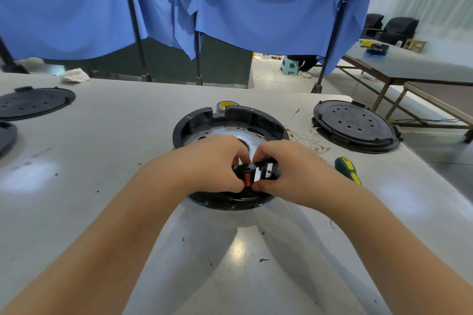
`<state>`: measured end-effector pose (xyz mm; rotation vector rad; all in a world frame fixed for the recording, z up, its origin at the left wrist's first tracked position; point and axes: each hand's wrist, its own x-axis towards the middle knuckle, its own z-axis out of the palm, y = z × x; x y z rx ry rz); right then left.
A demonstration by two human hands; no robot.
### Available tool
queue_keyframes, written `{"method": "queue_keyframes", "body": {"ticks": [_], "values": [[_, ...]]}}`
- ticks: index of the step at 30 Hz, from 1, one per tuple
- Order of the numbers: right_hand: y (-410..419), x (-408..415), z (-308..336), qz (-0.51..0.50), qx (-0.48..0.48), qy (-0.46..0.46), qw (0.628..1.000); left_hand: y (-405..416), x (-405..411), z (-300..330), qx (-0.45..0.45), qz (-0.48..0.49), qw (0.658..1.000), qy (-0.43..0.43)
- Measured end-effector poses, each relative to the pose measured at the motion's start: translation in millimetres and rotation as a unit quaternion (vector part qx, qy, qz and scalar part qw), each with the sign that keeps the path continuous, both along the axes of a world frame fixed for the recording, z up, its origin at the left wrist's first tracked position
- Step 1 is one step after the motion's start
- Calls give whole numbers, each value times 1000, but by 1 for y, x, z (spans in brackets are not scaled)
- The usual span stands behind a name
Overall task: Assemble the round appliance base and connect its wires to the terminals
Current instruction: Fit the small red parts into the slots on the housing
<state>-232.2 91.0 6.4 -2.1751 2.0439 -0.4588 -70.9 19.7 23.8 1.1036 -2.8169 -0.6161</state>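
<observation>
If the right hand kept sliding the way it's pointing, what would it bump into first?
Most likely the left hand. The right hand points leftward across the black switch block that both hands pinch, and their fingertips nearly touch already. Depth is hard to judge.

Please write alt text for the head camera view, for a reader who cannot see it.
A person's left hand and right hand together hold a small black switch block with an orange button over the near rim of a round black appliance base on a grey table. Loose wires, a green and yellow screwdriver and a black perforated cover lie to the right.
</observation>
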Motion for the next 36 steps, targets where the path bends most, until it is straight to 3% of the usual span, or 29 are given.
{"method": "queue_keyframes", "body": {"ticks": [16,27,36], "values": [[-2,2,-7,-22,-42,-5,999,4,-6,-6,-60,-2,998,-2],[2,-4,2,-2,6,-45,999,0,4,8,23,18,999,23],[2,-5,5,7,-7,-44,999,-2,8,10,57,4,998,24]]}}
